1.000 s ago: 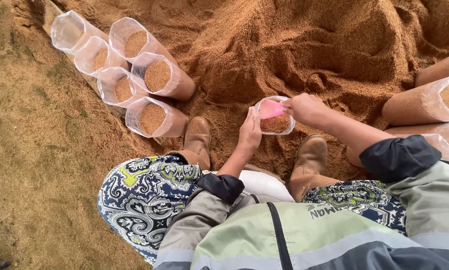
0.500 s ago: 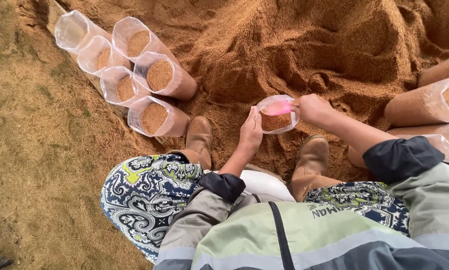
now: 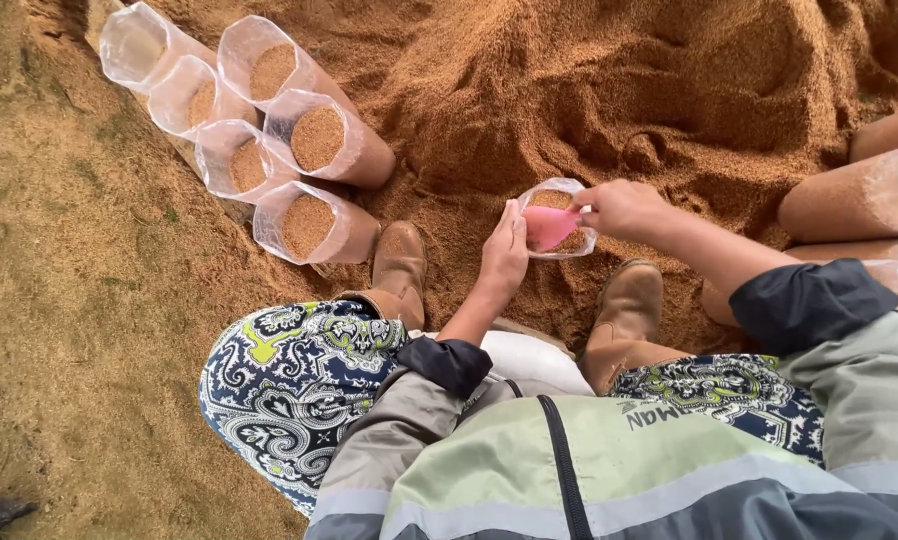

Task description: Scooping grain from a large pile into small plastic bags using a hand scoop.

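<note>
My left hand is cupped against the near side of a small clear plastic bag, holding it upright with the mouth open. My right hand is pinching a pink scoop, which sits right in the bag's mouth, touching the brown grainy stuff already inside. So both hands are busy: left gripping the bag, right clamped on the scoop. The bag stands on the slope of a big sawdust pile, just ahead of my two brown boots, between them really.

Off to the left there's a cluster of filled bags, clear tubes packed with the same brown material, leaning against each other with their open tops toward me. One at the far end looks mostly empty. On the right edge a couple more filled bags lie on their sides. My knees in patterned trousers and a grey-green jacket fill the bottom. The ground to the left is flatter, dusted with the same stuff.
</note>
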